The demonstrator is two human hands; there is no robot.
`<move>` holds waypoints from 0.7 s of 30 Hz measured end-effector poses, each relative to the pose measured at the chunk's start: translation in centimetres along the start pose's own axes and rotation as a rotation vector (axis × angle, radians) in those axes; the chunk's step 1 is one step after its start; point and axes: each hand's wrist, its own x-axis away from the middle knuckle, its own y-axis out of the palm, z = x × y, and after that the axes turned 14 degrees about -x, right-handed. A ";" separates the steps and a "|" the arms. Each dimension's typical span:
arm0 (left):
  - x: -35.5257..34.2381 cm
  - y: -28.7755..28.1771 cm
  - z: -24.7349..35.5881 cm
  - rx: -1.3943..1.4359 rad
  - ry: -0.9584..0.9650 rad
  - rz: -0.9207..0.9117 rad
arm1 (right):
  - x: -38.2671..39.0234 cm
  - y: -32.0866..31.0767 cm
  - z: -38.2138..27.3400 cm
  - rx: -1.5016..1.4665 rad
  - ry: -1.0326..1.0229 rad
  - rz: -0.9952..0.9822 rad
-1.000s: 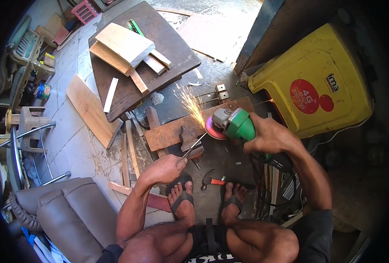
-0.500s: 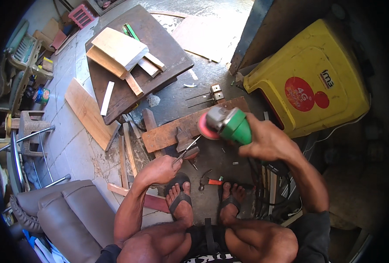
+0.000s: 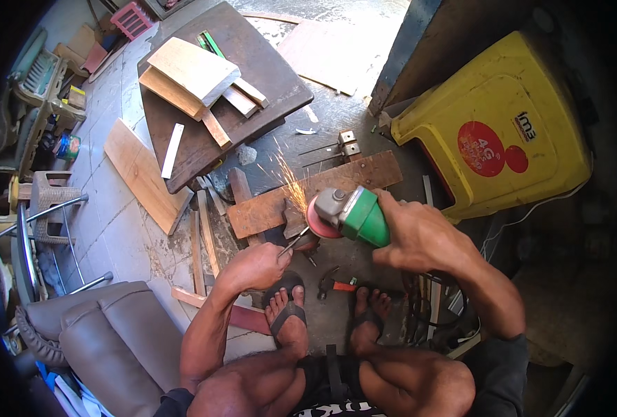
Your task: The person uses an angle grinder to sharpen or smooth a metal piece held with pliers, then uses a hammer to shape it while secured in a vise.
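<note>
My right hand [image 3: 420,236] is wrapped round the green body of an angle grinder [image 3: 365,217]. Its reddish disc [image 3: 319,219] meets the tip of a thin metal rod [image 3: 294,242], and orange sparks [image 3: 291,186] fly up and away from that spot. The rod's near end is pinched in my left hand [image 3: 255,268], just above my left foot. Under the disc is a dark metal block [image 3: 293,224], perhaps a small vise, beside a worn brown plank [image 3: 256,213] on the floor. The disc partly hides the block and the rod's far tip.
A hammer [image 3: 338,285] lies between my feet. Ahead on the left, a dark low table [image 3: 281,94] bears cut wood blocks. A yellow plastic stool [image 3: 489,132] lies tipped at the right. Metal clamps [image 3: 349,144] rest beyond the plank; a brown padded chair [image 3: 110,340] is at lower left.
The grinder has moved left and slightly down, and its disc now touches the rod. Sparks have appeared. My left hand stays nearly in place, still holding the rod.
</note>
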 end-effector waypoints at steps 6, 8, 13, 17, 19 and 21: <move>0.1 -0.2 -0.4 -0.039 0.005 -0.008 | -1.7 -0.6 2.5 -0.148 0.121 0.005; 0.2 -0.4 -0.2 -0.043 0.007 -0.003 | -2.2 -0.7 3.7 -0.209 0.121 0.020; -0.2 -0.1 -0.5 -0.039 0.027 0.004 | -3.7 0.0 8.4 -0.325 0.084 0.035; 0.1 -0.5 -0.1 -0.055 0.016 -0.019 | -3.7 0.4 9.4 -0.335 0.141 0.053; 0.0 -0.3 -0.4 -0.052 0.025 0.010 | -3.2 0.4 8.8 -0.331 0.099 0.087; 0.0 -0.3 -0.3 -0.052 0.029 0.017 | -2.4 0.4 7.7 -0.325 0.060 0.106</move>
